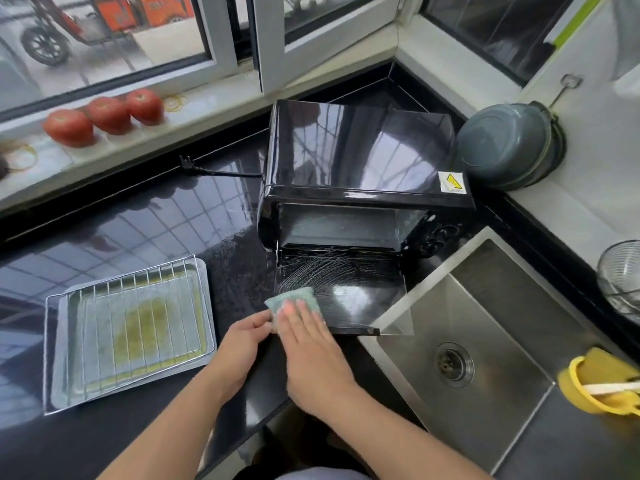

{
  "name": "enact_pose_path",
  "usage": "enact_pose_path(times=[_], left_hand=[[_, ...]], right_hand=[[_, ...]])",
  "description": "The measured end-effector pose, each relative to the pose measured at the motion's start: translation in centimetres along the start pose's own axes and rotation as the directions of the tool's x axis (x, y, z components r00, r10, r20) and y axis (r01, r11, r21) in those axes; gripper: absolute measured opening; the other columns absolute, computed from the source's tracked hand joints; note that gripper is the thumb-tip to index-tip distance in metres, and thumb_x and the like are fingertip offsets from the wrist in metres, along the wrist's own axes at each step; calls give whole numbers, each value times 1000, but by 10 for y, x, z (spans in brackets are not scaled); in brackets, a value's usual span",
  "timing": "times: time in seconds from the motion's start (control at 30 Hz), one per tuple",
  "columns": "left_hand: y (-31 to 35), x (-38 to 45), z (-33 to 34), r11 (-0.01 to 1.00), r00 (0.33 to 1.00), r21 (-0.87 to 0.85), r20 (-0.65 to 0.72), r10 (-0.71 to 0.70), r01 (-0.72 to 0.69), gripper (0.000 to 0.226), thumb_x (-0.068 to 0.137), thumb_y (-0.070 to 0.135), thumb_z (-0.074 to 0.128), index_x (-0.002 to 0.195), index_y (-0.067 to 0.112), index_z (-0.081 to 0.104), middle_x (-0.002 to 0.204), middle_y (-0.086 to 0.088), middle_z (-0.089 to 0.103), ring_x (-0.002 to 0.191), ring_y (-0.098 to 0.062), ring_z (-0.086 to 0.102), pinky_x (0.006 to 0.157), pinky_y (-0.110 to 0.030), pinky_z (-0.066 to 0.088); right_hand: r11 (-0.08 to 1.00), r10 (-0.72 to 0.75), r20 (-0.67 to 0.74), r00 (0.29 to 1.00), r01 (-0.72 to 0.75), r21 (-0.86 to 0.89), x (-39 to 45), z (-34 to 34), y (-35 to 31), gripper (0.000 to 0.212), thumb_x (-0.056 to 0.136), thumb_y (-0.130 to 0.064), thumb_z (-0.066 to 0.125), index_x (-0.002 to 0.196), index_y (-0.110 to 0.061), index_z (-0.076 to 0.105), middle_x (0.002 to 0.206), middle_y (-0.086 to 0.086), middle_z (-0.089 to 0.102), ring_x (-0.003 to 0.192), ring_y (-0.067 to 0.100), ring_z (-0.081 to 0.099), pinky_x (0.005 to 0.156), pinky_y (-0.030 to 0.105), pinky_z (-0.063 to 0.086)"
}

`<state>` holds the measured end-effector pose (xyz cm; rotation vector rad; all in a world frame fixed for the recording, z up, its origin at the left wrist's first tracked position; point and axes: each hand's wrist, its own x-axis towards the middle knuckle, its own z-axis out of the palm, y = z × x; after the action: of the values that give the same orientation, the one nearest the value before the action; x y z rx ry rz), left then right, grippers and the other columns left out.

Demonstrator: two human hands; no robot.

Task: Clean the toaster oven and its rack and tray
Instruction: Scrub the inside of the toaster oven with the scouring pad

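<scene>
Black countertop scene: flat right hand presses a sponge across the oven door, left hand gripping its corner, seemingly to steady it.

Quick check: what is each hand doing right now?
Left hand: grips the near edge of the oven door.
Right hand: flat, fingers straight, pressing the sponge onto the door.

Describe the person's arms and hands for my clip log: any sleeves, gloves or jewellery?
Both forearms are bare as far as the frame shows, with no sleeves in view. The left hand and right hand wear no gloves, and no rings, watch or bracelet can be seen.
</scene>
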<state>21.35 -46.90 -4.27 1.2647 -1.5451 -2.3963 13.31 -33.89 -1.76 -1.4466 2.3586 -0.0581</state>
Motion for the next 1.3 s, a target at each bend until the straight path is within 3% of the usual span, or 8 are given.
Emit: enact_pose_path(times=[0.1, 0.27, 0.5, 0.6, 0.77, 0.93, 1.17, 1.3], left_hand=[[1, 2, 4, 998, 999, 69, -40, 10, -7, 28, 102, 4, 54, 116, 13, 77, 121, 10, 73, 104, 8, 67, 79, -3, 46], [-3, 3, 4, 994, 999, 109, -21, 23, -21, 32, 103, 5, 54, 102, 23, 81, 126, 6, 73, 131, -1, 53, 93, -4, 35], [2, -4, 7, 998, 1000, 50, 1, 22, -22, 31, 104, 3, 52, 117, 16, 77, 119, -3, 77, 120, -16, 68, 111, -36, 44], [1, -2, 9, 997, 997, 69, -70, 28, -23, 30, 104, 2, 51, 127, 11, 69, 104, 3, 80, 109, 2, 67, 94, -14, 41], [-4, 4, 6, 995, 997, 95, -72, 38, -31, 32, 105, 3, 51, 110, 24, 75, 110, 0, 79, 136, -11, 53, 116, -27, 23], [-6, 5, 6, 987, 996, 158, -86, 39, -25, 29, 106, 3, 50, 123, 9, 72, 105, 7, 80, 136, -7, 51, 122, -31, 18], [-3, 1, 9, 986, 993, 162, -110, 45, -27, 27, 106, 5, 50, 121, 8, 73, 106, 9, 79, 134, -4, 50, 118, -28, 17], [-2, 0, 12, 988, 993, 152, -114, 39, -21, 29, 107, 4, 49, 127, 6, 70, 104, 9, 80, 133, -2, 50, 116, -26, 17]], right_hand=[[991, 137, -47, 989, -137, 0, -39, 1, 64, 90, 85, -4, 40, 156, -13, -13, 161, 4, -27, 147, 22, -29, 123, 44, 2], [906, 415, -29, 909, -411, 97, -68, -10, 104, 98, 80, -2, 41, 152, -14, -25, 155, 2, -40, 143, 19, -37, 124, 43, 0], [996, 13, 86, 996, -21, 82, -1, 1, 0, 95, 83, -29, 51, 157, -11, -5, 163, 6, -20, 147, 21, -28, 123, 44, -4], [992, 93, 30, 995, -95, 82, -17, -2, 35, 77, 97, -39, 34, 158, -14, -5, 163, 3, -21, 148, 18, -26, 123, 44, -1], [910, 409, 26, 912, -410, 54, -51, -22, 137, 66, 104, -46, 14, 155, -14, -14, 158, 2, -28, 149, 19, -23, 122, 37, -8], [939, 343, 2, 939, -343, 42, 27, -33, 149, 69, 103, -50, 10, 157, -10, -6, 164, 8, -15, 151, 22, -16, 124, 40, -3], [989, 128, 42, 991, -130, 66, -42, -17, 96, 69, 103, -55, 12, 156, -18, -12, 161, -2, -25, 146, 14, -28, 123, 39, -8], [934, 345, 65, 936, -349, 75, -7, -31, 159, 73, 101, -58, 7, 157, -14, -9, 161, 2, -23, 149, 17, -22, 124, 38, -4]])
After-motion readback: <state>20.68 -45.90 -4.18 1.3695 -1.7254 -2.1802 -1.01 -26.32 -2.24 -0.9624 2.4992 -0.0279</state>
